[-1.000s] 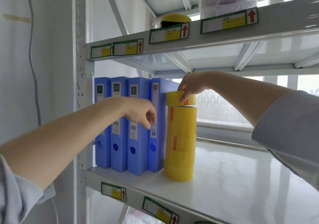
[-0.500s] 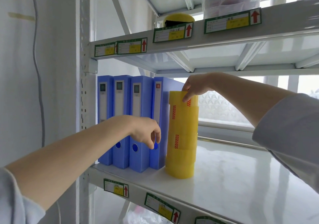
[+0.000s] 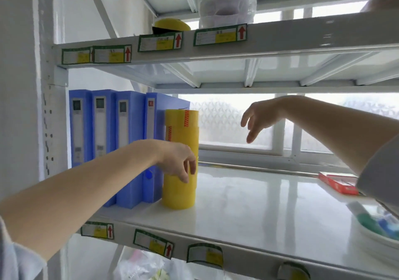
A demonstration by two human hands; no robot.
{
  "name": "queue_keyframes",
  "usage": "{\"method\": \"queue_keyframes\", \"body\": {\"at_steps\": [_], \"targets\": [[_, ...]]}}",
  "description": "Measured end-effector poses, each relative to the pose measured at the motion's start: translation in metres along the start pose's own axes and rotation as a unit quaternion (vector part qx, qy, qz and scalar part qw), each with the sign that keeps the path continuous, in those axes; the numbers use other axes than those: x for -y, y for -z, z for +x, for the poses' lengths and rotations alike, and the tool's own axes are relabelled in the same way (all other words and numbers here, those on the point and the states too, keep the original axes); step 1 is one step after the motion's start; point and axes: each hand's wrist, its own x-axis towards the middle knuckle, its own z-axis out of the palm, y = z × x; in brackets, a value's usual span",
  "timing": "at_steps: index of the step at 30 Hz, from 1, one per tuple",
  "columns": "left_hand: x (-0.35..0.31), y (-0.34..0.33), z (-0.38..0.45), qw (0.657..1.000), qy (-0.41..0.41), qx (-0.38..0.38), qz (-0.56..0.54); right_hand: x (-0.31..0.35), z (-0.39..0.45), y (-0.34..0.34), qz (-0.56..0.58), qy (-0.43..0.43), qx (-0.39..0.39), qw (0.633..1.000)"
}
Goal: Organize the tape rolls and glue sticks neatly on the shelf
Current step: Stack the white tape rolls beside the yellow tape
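I stand at a white metal rack (image 3: 49, 111) with a shiny white board (image 3: 269, 213) and another board (image 3: 280, 40) above it. Behind it I see a big bright window (image 3: 233, 122) letting in daylight. A white wall (image 3: 15, 85) is beside me.

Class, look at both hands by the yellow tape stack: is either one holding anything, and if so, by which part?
Nothing is held. The right hand hangs open, clear of the tape stack. The left hand, loosely curled, is in front of the stack; contact cannot be told.
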Motion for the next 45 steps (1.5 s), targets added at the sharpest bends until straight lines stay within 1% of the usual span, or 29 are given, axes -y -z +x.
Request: {"method": "queue_keyframes", "body": {"at_steps": [4,7,13,17,20,27,30,33,36,38,40,45], "targets": [[-0.056,-0.007,0.019,0.999,-0.045,-0.006,-0.009,-0.060,-0.057,-0.024,-0.037,-0.059,0.067,0.995],[-0.103,-0.012,0.037,0.996,-0.087,-0.017,-0.002,-0.105,-0.100,-0.033,-0.052,-0.104,0.100,0.988],[-0.198,-0.021,0.070,0.984,-0.179,-0.019,-0.007,-0.177,-0.177,-0.042,-0.048,-0.196,0.117,0.972],[-0.248,-0.032,0.088,0.974,-0.226,-0.024,-0.008,-0.208,-0.204,-0.058,-0.030,-0.226,0.121,0.966],[-0.274,-0.038,0.103,0.970,-0.240,-0.026,-0.009,-0.223,-0.211,-0.070,-0.019,-0.242,0.121,0.963],[-0.297,-0.051,0.146,0.975,-0.221,-0.030,-0.002,-0.241,-0.205,-0.097,-0.002,-0.235,0.113,0.965],[-0.299,-0.056,0.163,0.977,-0.210,-0.017,-0.037,-0.244,-0.195,-0.106,0.021,-0.218,0.107,0.970],[-0.299,-0.064,0.177,0.975,-0.187,0.025,-0.112,-0.245,-0.184,-0.117,0.053,-0.206,0.104,0.972],[-0.299,-0.072,0.184,0.967,-0.179,0.055,-0.171,-0.248,-0.177,-0.128,0.117,-0.196,0.107,0.968],[-0.299,-0.074,0.188,0.965,-0.183,0.054,-0.179,-0.251,-0.174,-0.134,0.162,-0.193,0.111,0.961],[-0.297,-0.075,0.191,0.964,-0.188,0.053,-0.180,-0.252,-0.173,-0.136,0.182,-0.194,0.103,0.959],[-0.299,-0.062,0.193,0.959,-0.196,0.041,-0.200,-0.254,-0.171,-0.126,0.187,-0.184,0.084,0.961]]}}
